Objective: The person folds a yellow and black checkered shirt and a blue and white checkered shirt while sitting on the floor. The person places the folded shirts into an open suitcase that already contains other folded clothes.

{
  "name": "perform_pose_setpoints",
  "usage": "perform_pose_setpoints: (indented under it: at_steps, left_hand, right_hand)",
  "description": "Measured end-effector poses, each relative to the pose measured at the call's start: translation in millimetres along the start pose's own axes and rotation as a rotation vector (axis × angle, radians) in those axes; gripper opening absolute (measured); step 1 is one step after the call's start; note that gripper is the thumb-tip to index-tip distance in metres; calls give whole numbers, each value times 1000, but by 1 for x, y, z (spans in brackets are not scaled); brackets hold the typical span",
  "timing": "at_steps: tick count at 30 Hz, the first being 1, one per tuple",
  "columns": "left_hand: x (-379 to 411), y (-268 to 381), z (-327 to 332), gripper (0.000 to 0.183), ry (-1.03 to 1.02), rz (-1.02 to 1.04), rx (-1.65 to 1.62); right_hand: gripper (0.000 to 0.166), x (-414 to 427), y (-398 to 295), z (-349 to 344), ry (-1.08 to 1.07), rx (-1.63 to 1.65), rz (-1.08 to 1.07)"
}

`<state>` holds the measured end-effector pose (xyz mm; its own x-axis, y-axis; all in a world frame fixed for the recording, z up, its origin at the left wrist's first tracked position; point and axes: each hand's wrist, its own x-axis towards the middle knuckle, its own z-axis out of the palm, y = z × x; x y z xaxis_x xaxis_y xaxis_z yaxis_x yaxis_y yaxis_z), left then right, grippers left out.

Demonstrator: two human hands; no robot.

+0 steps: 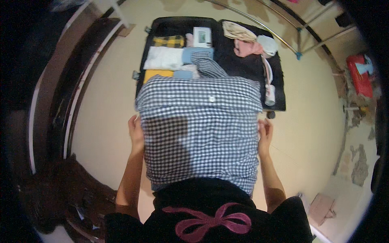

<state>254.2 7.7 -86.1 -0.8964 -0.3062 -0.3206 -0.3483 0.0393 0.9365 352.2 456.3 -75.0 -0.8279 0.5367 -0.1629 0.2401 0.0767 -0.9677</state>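
A black-and-white gingham shirt (200,136), folded into a broad rectangle with one white button showing, lies before my body and covers the near part of an open black suitcase (240,68). My left hand (136,130) is curled at the shirt's left edge, its fingertips partly hidden by the cloth. At the opposite edge, my right hand (265,133) holds the fabric at the side with bent fingers. In the suitcase's left half are a folded white garment (164,57), a yellow-and-black checked cloth (168,41), a striped cloth (209,65) and a white box (202,37).
The suitcase's right half holds a beige cloth (238,31), a pink cloth (246,48) and a white cylindrical item (270,95). A metal rack (258,22) stands beyond its far right corner. Dark furniture (88,82) runs along the left; a red object (359,76) is far right.
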Motion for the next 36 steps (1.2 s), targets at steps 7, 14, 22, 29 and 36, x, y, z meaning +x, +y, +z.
perform_pose_setpoints:
  at_steps: [7,14,22,29,36]
  left_hand:
    - [-142,20,-18,66,-273,532,526]
    - [-175,7,-75,65,-576,767,759]
    - [-181,-16,-68,50,-381,742,643]
    - [-184,8,-44,50,-282,703,757]
    - [-142,0,-76,21,-52,695,533]
  right_hand:
    - [65,-125,9,-72,-423,213,602]
    - [22,-137,-65,-130,-835,-187,700]
    - [25,-103,-118,-140,-316,213,284]
    - [40,-87,-126,-172,-63,248,23]
    - [31,-96,-105,-233,-318,404,-256]
